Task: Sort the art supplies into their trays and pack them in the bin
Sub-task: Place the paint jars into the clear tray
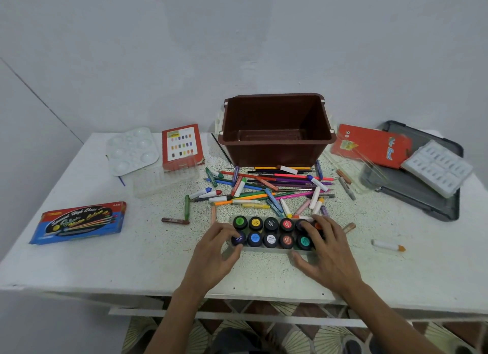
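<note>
A clear tray of paint pots (272, 250) with black lids and coloured labels lies near the table's front edge. My left hand (215, 250) grips its left end, fingers curled by the dark blue pot (239, 239). My right hand (326, 250) grips the right end, fingers over the last pots and thumb at the front wall. Behind the tray lies a heap of crayons, pencils and markers (266, 188). The brown bin (277, 131) stands empty at the back centre.
A white palette (130, 150), a red paint box (182, 146) and a clear empty tray (166, 180) sit at back left. A blue pencil box (79, 221) lies front left. A grey lid (422, 192), red box (369, 145) and white tray (437, 167) lie right. A loose crayon (388, 246) lies front right.
</note>
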Tool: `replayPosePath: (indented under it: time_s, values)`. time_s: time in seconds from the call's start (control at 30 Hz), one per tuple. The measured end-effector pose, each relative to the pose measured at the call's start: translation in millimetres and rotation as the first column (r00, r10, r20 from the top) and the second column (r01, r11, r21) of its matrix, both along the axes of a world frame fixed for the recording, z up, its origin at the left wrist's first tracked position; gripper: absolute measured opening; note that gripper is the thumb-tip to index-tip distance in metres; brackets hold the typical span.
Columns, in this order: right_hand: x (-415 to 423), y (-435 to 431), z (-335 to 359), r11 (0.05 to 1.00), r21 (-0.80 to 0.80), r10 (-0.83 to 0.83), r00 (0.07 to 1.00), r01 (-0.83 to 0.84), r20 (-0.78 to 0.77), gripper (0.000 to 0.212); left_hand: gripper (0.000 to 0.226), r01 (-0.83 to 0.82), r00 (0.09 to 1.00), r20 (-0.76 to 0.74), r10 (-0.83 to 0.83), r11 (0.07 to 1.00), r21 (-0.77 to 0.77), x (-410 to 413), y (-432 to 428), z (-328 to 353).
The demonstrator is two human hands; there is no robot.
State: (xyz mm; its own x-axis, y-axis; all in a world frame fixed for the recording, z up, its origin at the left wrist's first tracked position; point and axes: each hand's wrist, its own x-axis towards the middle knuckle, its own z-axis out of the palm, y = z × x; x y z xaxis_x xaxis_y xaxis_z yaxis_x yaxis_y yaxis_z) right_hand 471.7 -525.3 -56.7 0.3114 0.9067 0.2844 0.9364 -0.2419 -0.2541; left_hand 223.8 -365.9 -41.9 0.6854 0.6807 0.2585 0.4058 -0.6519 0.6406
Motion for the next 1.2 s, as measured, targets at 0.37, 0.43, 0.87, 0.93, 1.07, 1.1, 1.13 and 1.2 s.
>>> replayPosePath:
  time_s: [0.37,0.43,0.87,0.93,1.07,1.1,1.13,1.2]
  values:
    - [-1,2,5,1.0,0.014,0.022,0.997,-0.023,0.072,0.072,0.026,-0.039,0.996,0.077,0.036,0.999,0.031,0,-4,-6]
    - [-6,6,10,0.995,0.034,0.091,0.988,-0.096,0.124,0.07,0.029,-0.078,0.995,0.07,0.07,0.99,0.117,1,-5,-7]
    - [-66,48,8,0.911,-0.014,0.396,0.862,-0.413,0.316,0.044,0.061,0.079,0.955,-0.296,0.005,0.959,0.271,9,-14,-28]
    - [-65,49,3,0.913,-0.013,0.39,0.863,-0.408,0.321,0.044,0.061,0.085,0.946,-0.323,0.003,0.962,0.26,9,-12,-30]
    - [-61,48,-1,0.907,-0.009,0.397,0.846,-0.422,0.356,0.044,0.062,0.1,0.941,-0.339,-0.003,0.957,0.271,10,-11,-30]
    - [-61,48,-1,0.907,-0.008,0.394,0.845,-0.42,0.361,0.044,0.062,0.101,0.941,-0.338,-0.004,0.957,0.271,9,-11,-29]
    - [-61,48,-1,0.911,0.0,0.385,0.85,-0.412,0.359,0.042,0.063,0.102,0.941,-0.339,-0.004,0.957,0.271,9,-11,-29]
    - [-61,50,1,0.919,0.029,0.359,0.868,-0.392,0.344,0.037,0.063,0.101,0.936,-0.351,0.003,0.956,0.276,8,-11,-29]
